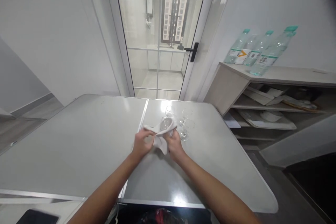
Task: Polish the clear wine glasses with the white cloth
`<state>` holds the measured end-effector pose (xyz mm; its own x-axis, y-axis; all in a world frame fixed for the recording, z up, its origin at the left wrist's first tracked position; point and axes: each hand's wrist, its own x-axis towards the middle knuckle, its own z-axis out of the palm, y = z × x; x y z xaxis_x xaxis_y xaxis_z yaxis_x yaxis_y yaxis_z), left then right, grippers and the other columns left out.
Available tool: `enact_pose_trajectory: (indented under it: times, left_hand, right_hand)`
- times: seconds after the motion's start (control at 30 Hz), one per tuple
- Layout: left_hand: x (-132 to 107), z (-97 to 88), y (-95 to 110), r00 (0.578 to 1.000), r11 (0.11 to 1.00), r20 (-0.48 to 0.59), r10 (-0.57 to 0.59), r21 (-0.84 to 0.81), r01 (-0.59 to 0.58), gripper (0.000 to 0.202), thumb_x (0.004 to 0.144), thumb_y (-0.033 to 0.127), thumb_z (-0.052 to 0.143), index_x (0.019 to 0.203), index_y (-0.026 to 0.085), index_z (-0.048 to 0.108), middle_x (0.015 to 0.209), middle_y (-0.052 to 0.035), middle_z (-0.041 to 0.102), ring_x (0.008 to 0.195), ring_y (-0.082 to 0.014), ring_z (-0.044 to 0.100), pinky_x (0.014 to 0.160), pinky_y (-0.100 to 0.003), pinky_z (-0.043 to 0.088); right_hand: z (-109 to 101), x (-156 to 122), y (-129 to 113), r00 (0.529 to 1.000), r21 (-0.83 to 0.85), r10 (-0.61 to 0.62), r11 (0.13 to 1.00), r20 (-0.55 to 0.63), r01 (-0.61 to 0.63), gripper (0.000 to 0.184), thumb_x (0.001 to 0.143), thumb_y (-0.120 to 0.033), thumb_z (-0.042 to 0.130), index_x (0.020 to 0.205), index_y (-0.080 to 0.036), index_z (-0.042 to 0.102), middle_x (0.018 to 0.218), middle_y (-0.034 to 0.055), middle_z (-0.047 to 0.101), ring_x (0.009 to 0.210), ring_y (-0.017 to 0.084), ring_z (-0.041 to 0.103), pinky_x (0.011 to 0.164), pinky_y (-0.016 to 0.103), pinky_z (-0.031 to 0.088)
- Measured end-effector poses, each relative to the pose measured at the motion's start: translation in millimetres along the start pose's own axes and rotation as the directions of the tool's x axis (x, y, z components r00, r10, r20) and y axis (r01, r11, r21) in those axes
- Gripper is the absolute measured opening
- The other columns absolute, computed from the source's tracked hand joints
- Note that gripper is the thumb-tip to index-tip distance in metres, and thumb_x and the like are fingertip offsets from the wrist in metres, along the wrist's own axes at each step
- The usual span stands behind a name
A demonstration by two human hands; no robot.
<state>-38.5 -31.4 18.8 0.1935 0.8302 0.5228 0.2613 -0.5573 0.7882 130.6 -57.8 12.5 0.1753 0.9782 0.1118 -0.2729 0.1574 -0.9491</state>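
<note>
A clear wine glass point(166, 124) sits in a white cloth point(160, 143) above the table, its bowl tilted up and away from me. My right hand point(175, 145) is closed around the glass's lower part through the cloth; the stem is hidden. From the left, my left hand point(143, 142) pinches an edge of the same cloth. Just beyond and to the right of my right hand, a stemmed glass point(184, 135) stands upright on the table. Behind it are another clear glass point(182, 122) and one more glass point(169, 110), both faint against the grey surface.
The grey table point(65, 147) has a metal seam down its middle. Beyond it is a glass door point(157, 63) with a black handle point(193, 51). At right, several plastic bottles point(266, 59) stand on a shelf unit point(233, 80). A dark phone-like object point(38, 217) lies at lower left.
</note>
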Motion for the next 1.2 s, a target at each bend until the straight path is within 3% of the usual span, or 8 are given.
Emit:
enact_pose_trajectory:
  times: [0.1,0.23,0.43,0.7,0.83,0.97,1.07,1.2]
  left_hand:
    - [7.3,-10.4,3.0,0.958,0.975,-0.248,-0.144,-0.199,0.095,0.029,0.093,0.047,0.065,0.104,0.021,0.07,0.109,-0.01,0.071,0.099,-0.0229,0.066,0.085,-0.034,0.053]
    - [12.7,-9.2,6.5,0.974,0.748,0.069,-0.217,-0.629,0.211,0.07,0.082,0.073,0.067,0.125,0.018,0.064,0.13,-0.019,0.066,0.113,-0.0309,0.067,0.092,-0.042,0.055]
    - [11.5,-5.8,11.7,0.925,0.606,0.203,-0.322,-0.706,0.367,0.034,0.081,0.044,0.08,0.096,0.017,0.066,0.086,-0.0058,0.069,0.078,-0.0199,0.069,0.074,-0.033,0.056]
    - [4.3,0.2,20.6,0.96,0.871,-0.108,-0.258,-0.457,0.183,0.024,0.085,0.037,0.077,0.095,0.018,0.066,0.089,-0.0056,0.07,0.089,-0.0202,0.07,0.088,-0.034,0.055]
    - [8.1,-6.7,20.7,0.972,0.661,0.078,-0.221,-0.721,0.208,0.032,0.08,0.045,0.08,0.086,0.017,0.064,0.079,-0.0016,0.062,0.074,-0.0168,0.064,0.087,-0.038,0.056]
    - [11.6,-11.6,20.3,0.971,0.561,0.123,-0.205,-0.798,0.22,0.033,0.082,0.048,0.077,0.085,0.017,0.064,0.076,-0.0005,0.059,0.071,-0.0154,0.061,0.089,-0.04,0.055]
    - [10.0,-10.5,21.0,0.979,0.713,-0.003,-0.202,-0.686,0.145,0.02,0.087,0.036,0.074,0.089,0.017,0.067,0.081,-0.0038,0.065,0.079,-0.0185,0.066,0.091,-0.04,0.055]
    - [7.9,-8.1,20.7,0.987,0.863,-0.15,-0.065,-0.504,-0.02,0.015,0.087,0.029,0.076,0.094,0.017,0.07,0.091,-0.0077,0.068,0.09,-0.0222,0.068,0.095,-0.042,0.054]
  right_hand:
    - [4.0,-2.9,0.3,0.997,-0.063,-0.039,0.997,0.067,0.043,0.046,0.083,-0.057,0.076,0.111,-0.021,0.066,0.101,0.008,0.074,0.096,0.027,0.068,0.082,0.037,0.058]
    - [13.0,-15.3,2.3,0.953,-0.109,0.051,0.994,0.298,-0.019,0.047,0.086,-0.064,0.07,0.09,-0.018,0.07,0.081,0.0035,0.071,0.076,0.02,0.063,0.07,0.029,0.054]
    - [10.7,-19.8,7.6,0.733,-0.034,0.38,0.898,0.564,-0.439,0.063,0.075,-0.079,0.072,0.077,-0.016,0.064,0.065,0.0013,0.062,0.054,0.013,0.052,0.054,0.025,0.045]
    - [16.4,-19.4,-1.2,0.934,-0.674,0.019,0.697,0.358,0.244,0.021,0.094,-0.034,0.061,0.079,-0.018,0.061,0.078,0.0069,0.066,0.074,0.02,0.058,0.072,0.032,0.046]
    - [14.6,-26.0,-1.8,0.823,-0.307,0.24,0.948,0.515,-0.084,0.041,0.09,-0.059,0.065,0.085,-0.019,0.062,0.075,0.0023,0.062,0.07,0.017,0.054,0.064,0.028,0.044]
    - [16.0,-29.2,1.8,0.703,-0.067,0.392,0.895,0.593,-0.442,0.064,0.075,-0.08,0.069,0.086,-0.018,0.061,0.072,0.0007,0.059,0.062,0.014,0.05,0.06,0.027,0.042]
    - [19.9,-28.1,6.7,0.864,-0.274,0.213,0.957,0.456,-0.091,0.042,0.094,-0.06,0.057,0.091,-0.018,0.063,0.079,0.0039,0.064,0.071,0.018,0.055,0.069,0.03,0.047]
    - [21.7,-25.1,8.5,0.914,-0.69,-0.025,0.647,0.405,0.324,0.016,0.09,-0.025,0.055,0.095,-0.016,0.067,0.093,0.0122,0.07,0.09,0.025,0.061,0.087,0.037,0.049]
